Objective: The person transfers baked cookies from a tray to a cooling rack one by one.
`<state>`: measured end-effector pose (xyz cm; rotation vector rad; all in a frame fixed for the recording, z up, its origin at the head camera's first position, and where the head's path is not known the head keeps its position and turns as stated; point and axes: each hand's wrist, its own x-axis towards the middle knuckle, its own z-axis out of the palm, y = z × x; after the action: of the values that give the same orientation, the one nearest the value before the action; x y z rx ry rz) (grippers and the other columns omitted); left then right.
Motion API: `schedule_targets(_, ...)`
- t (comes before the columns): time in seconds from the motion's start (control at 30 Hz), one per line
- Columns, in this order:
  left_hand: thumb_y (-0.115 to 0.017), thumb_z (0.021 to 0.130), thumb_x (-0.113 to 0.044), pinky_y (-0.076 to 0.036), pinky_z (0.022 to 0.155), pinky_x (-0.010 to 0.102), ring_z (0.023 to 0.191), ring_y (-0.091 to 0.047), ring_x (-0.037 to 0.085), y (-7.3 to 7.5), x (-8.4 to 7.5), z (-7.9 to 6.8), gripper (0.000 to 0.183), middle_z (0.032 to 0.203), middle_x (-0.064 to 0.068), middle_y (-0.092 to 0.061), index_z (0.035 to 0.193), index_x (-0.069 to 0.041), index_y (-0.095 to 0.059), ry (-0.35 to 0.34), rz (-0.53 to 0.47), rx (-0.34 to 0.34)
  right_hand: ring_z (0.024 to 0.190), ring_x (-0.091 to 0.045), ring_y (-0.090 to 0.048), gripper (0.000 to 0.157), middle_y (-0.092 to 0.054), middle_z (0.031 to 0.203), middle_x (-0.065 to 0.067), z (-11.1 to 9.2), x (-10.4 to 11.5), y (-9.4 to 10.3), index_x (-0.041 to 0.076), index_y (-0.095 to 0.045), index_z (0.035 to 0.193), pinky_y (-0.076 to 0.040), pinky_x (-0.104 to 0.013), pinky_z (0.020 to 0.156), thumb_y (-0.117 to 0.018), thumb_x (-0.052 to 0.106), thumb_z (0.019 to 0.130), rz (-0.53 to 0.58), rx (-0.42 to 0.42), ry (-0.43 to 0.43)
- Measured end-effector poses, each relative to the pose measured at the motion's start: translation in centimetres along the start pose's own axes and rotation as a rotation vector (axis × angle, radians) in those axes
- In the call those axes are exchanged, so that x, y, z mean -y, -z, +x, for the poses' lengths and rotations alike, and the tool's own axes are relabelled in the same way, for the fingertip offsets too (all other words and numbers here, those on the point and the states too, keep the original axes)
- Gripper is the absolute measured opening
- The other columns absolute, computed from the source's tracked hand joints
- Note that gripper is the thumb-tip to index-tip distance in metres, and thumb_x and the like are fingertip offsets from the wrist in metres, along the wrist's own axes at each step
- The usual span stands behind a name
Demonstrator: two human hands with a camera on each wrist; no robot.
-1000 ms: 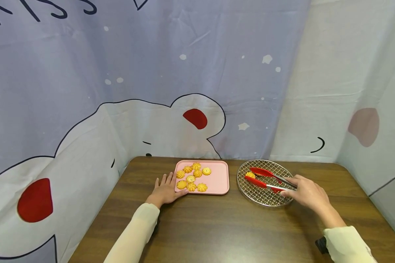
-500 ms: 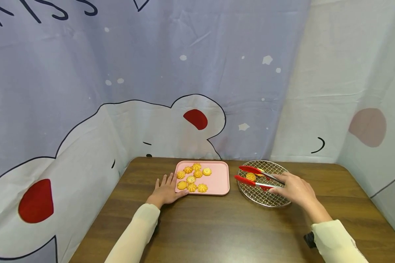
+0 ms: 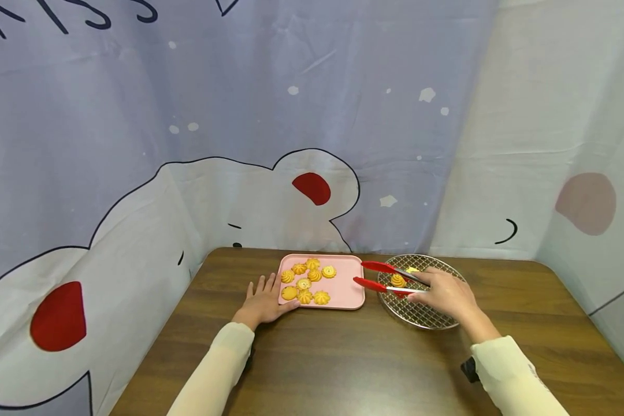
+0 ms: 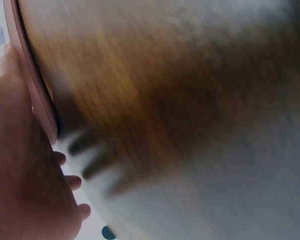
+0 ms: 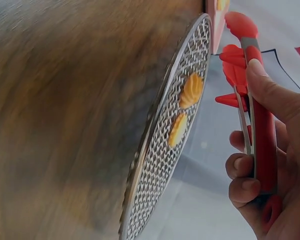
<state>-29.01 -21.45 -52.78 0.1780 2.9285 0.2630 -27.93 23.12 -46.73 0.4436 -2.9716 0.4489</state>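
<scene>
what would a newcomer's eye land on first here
Probably the red tongs, arms spread, held in the right grip over the round mesh rack. Next, the nine yellow cookies clustered toward the left of the pink tray. Behind, bold red patches stand out on the printed backdrop.

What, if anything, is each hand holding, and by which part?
The right hand holds the tongs by their handles; the left hand grips nothing, merely resting against the tray.

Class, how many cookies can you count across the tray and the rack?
11 cookies: nine on the left part of the pink tray, two close together on the round wire rack. The right hand may hide others.
</scene>
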Motion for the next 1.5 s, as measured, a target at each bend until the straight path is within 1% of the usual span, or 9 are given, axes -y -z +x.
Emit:
schedule_targets(0.13, -0.040, 0.093, -0.078, -0.004, 0.121, 0.063, 0.155, -0.010, 0.042, -0.2, 0.0, 0.0, 0.105, 0.169, 0.017, -0.014, 0.163, -0.005, -0.012, -0.001, 0.008, -0.001, 0.109, -0.042, -0.065, 0.070, -0.065, 0.127, -0.010, 0.6, 0.5, -0.4, 0.021, -0.065, 0.139, -0.053, -0.057, 0.075, -0.081, 0.055, 0.079, 0.007, 0.013, -0.003)
schedule_targets(0.23, -0.040, 0.093, -0.078, -0.003, 0.121, 0.063, 0.155, -0.010, 0.042, -0.3, -0.1, 0.0, 0.105, 0.169, 0.017, -0.013, 0.163, -0.006, -0.012, -0.001, 0.007, -0.005, 0.101, -0.038, -0.066, 0.070, -0.066, 0.120, -0.006, 1.1, 0.9, -0.6, 0.022, -0.065, 0.139, -0.053, -0.053, 0.070, -0.081, 0.054, 0.079, 0.006, 0.015, 0.002)
schedule_targets(0.43, -0.041, 0.093, -0.078, -0.003, 0.121, 0.063, 0.155, -0.010, 0.042, -0.3, 0.0, 0.2, 0.105, 0.169, 0.016, -0.014, 0.163, -0.006, -0.012, -0.002, 0.006, -0.016, 0.089, -0.029, -0.066, 0.071, -0.067, 0.113, -0.004, 2.3, 1.8, -1.0, 0.020, -0.066, 0.138, -0.051, -0.044, 0.063, -0.082, 0.054, 0.078, 0.001, 0.024, 0.034)
schedule_targets(0.67, -0.039, 0.093, -0.079, -0.003, 0.121, 0.062, 0.155, -0.010, 0.041, -0.3, 0.2, 0.2, 0.105, 0.169, 0.015, -0.013, 0.163, -0.006, -0.012, -0.001, 0.028, -0.007, 0.092, -0.030, -0.067, 0.070, -0.068, 0.119, -0.006, 3.3, 2.5, -1.6, 0.021, -0.065, 0.138, -0.051, -0.043, 0.061, -0.083, 0.052, 0.077, -0.007, 0.038, 0.052)
schedule_targets(0.83, -0.040, 0.092, -0.079, -0.003, 0.121, 0.062, 0.155, -0.010, 0.041, -0.2, 0.1, 0.2, 0.106, 0.169, 0.015, -0.014, 0.163, -0.006, -0.012, -0.003, 0.018, -0.005, 0.083, -0.024, -0.064, 0.070, -0.067, 0.111, -0.004, 3.9, 3.1, -2.1, 0.022, -0.066, 0.137, -0.047, -0.038, 0.057, -0.084, 0.051, 0.077, -0.003, 0.040, 0.058)
schedule_targets(1.0, -0.041, 0.093, -0.078, -0.002, 0.121, 0.062, 0.155, -0.009, 0.041, 0.0, 0.1, 0.1, 0.105, 0.169, 0.016, -0.013, 0.163, -0.005, -0.011, 0.002, 0.015, 0.005, 0.089, -0.027, -0.066, 0.067, -0.068, 0.116, -0.004, 4.5, 3.7, -2.6, 0.021, -0.067, 0.136, -0.049, -0.041, 0.059, -0.084, 0.049, 0.078, -0.003, 0.042, 0.058)
schedule_targets(1.27, -0.041, 0.093, -0.078, -0.003, 0.121, 0.063, 0.154, -0.011, 0.041, 0.1, 0.0, 0.1, 0.105, 0.169, 0.017, -0.015, 0.163, -0.005, -0.013, 0.000, 0.018, -0.003, 0.100, -0.031, -0.068, 0.066, -0.067, 0.123, -0.004, 5.2, 4.7, -2.7, 0.021, -0.067, 0.136, -0.052, -0.045, 0.064, -0.083, 0.050, 0.079, 0.004, 0.061, 0.052)
schedule_targets(1.37, -0.041, 0.093, -0.078, -0.003, 0.121, 0.063, 0.155, -0.011, 0.041, 0.0, 0.0, 0.1, 0.105, 0.169, 0.016, -0.015, 0.163, -0.005, -0.013, -0.001, 0.017, -0.003, 0.100, -0.030, -0.068, 0.066, -0.067, 0.124, -0.003, 5.4, 5.1, -2.8, 0.020, -0.067, 0.136, -0.052, -0.044, 0.064, -0.083, 0.051, 0.079, 0.007, 0.070, 0.039)
schedule_targets(1.5, -0.041, 0.093, -0.078, -0.002, 0.121, 0.062, 0.155, -0.011, 0.041, -0.1, 0.1, 0.1, 0.105, 0.169, 0.016, -0.015, 0.163, -0.005, -0.013, 0.000, 0.013, -0.004, 0.093, -0.027, -0.067, 0.066, -0.067, 0.123, -0.003, 5.6, 5.5, -2.9, 0.020, -0.067, 0.136, -0.050, -0.042, 0.061, -0.083, 0.050, 0.079, 0.008, 0.077, 0.031)
